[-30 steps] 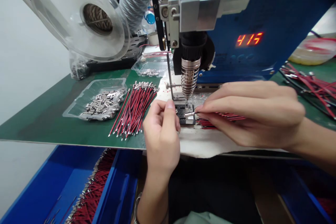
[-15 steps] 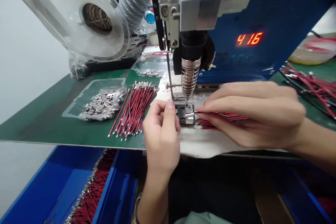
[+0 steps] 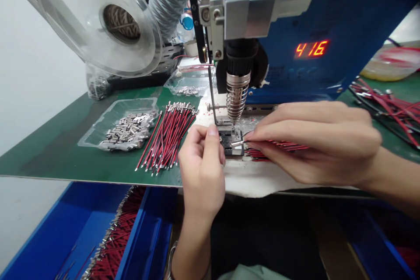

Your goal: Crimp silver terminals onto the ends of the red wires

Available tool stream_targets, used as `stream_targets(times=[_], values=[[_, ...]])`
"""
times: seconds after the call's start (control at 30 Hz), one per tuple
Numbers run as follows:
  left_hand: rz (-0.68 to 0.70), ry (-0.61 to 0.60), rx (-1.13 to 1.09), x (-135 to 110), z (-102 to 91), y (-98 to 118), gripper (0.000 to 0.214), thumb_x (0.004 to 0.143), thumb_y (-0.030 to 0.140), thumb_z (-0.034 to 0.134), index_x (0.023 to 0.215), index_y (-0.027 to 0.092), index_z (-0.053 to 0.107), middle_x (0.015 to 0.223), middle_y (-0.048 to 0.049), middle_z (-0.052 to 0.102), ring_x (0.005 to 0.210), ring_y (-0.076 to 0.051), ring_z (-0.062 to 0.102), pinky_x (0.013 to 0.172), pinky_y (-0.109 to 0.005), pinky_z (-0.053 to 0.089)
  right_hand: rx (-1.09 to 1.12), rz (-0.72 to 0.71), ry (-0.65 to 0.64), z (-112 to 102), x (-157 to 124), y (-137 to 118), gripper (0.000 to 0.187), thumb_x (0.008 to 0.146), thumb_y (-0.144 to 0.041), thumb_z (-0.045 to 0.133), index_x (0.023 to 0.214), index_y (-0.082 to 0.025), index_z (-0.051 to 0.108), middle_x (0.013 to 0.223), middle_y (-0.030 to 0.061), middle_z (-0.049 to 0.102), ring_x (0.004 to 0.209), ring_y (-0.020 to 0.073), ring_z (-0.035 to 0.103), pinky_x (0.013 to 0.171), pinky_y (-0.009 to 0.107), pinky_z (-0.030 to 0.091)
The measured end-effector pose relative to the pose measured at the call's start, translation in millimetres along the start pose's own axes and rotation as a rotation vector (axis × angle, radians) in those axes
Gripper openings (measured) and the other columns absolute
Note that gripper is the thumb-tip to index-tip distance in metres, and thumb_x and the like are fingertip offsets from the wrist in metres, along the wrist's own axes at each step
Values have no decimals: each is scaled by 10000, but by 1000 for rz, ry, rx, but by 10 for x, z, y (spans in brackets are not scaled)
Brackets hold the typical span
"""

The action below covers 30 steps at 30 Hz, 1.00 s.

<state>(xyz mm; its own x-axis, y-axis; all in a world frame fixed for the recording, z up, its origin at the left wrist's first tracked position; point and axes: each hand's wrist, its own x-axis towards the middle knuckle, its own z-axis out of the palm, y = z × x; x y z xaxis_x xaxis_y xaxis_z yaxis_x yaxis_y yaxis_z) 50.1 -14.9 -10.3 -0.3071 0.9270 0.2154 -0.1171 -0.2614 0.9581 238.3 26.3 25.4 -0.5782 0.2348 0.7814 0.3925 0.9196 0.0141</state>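
Note:
My right hand pinches a thin wire close to a small silver metal cylinder, which lies on the black jig. Right above the jig is the soldering head, its tip wrapped by a steel spring. At the jig's left side my left hand is closed, thumb against the curled forefinger; what lies between them, if anything, is hidden. Under my right fingers a row of red and black wires rests on the white cloth.
Left of my hands lie a bundle of red-black wires with metal ends and a clear tray of small metal cylinders. A blue machine showing 416 rises behind. More wires lie at right. A blue bin holds finished-looking wire pieces below.
My right fingertips have shifted very slightly at the wire. The left hand, the metal cylinder and the soldering head look the same.

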Motion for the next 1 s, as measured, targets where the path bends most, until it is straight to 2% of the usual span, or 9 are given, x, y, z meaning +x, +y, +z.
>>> stream_targets(times=[0.3, 0.53, 0.73, 1.0], values=[[-12, 14, 22, 3, 9, 12, 389, 1042, 304, 702, 718, 211, 509, 523, 76, 401, 449, -76, 330, 449, -200, 296, 22, 10, -1, -17, 22, -11, 198, 1004, -117, 755, 1032, -312, 752, 920, -19, 852, 742, 176, 807, 673, 286, 659], [-3, 8, 4, -6, 5, 18, 386, 1081, 249, 635, 718, 213, 510, 527, 76, 391, 458, -79, 324, 457, -196, 302, 34, -14, -1, -14, 8, 9, 122, 1030, -141, 751, 1037, -263, 760, 958, 11, 864, 783, 152, 809, 719, 256, 670], [-5, 4, 32, -2, 11, 14, 399, 1062, 298, 683, 718, 213, 499, 530, 73, 412, 448, -78, 324, 461, -207, 316, 26, -13, 2, -13, 4, 8, 134, 1025, -151, 757, 1041, -283, 765, 957, -4, 863, 771, 159, 808, 712, 270, 671], [21, 10, 14, 6, 11, 0, 391, 1047, 275, 691, 707, 223, 505, 513, 90, 307, 463, -95, 342, 457, -213, 311, 22, -3, -1, -18, 20, -10, 182, 1009, -114, 750, 1027, -295, 758, 935, 0, 859, 760, 176, 813, 712, 278, 668]])
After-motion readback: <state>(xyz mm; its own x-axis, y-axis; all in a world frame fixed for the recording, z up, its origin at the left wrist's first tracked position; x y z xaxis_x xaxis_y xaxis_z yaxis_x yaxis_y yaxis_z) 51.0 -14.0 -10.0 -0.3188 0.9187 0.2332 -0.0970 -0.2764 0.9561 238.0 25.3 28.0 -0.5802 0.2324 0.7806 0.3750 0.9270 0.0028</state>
